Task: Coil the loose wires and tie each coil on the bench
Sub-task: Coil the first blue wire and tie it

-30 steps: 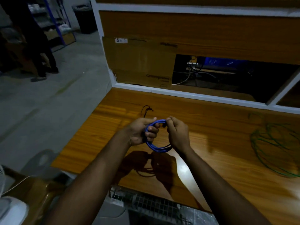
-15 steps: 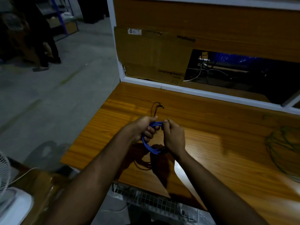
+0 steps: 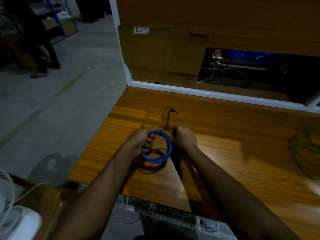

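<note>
Blue wire coil (image 3: 164, 149), round, several loops, gripped by left hand (image 3: 143, 141).

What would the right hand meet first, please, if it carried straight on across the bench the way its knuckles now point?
Probably the black ties lying just beyond the right hand; depth is hard to judge.

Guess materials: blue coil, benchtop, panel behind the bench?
Blue coil: looks like plastic-insulated wire, smooth, uniform colour, bends in loops. Benchtop: glossy wood-grain, likely laminate; it shows glare. Panel: brown corrugated cardboard, matte, printed lettering.
</note>
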Available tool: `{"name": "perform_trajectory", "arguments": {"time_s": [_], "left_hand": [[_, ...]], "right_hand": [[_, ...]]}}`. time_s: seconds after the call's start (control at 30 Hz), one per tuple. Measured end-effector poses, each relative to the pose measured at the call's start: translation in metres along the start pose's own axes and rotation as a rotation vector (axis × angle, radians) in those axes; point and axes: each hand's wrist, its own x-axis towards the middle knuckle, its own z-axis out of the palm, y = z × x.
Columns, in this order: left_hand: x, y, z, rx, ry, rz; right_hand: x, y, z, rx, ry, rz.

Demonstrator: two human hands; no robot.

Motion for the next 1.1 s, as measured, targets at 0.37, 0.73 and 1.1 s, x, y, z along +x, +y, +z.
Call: {"name": "perform_trajectory", "arguments": {"time_s": [0.37,0.73,1.1], "left_hand": [[0.006,0.0,0.012,0.026,-0.031,0.037],[-0.005,-0.007,0.038,0.025,-0.117,0.021],[-0.026,-0.001,0.082,0.079,-0.168,0.136]], "right_hand": [[-0.079,0.06,-0.022,0.158,-0.084,0.322],[-0.022,0.073,-0.047,0.052,0.137,0.126],[-0.023,0.106,-0.059,0.164,0.109,0.157]]}}
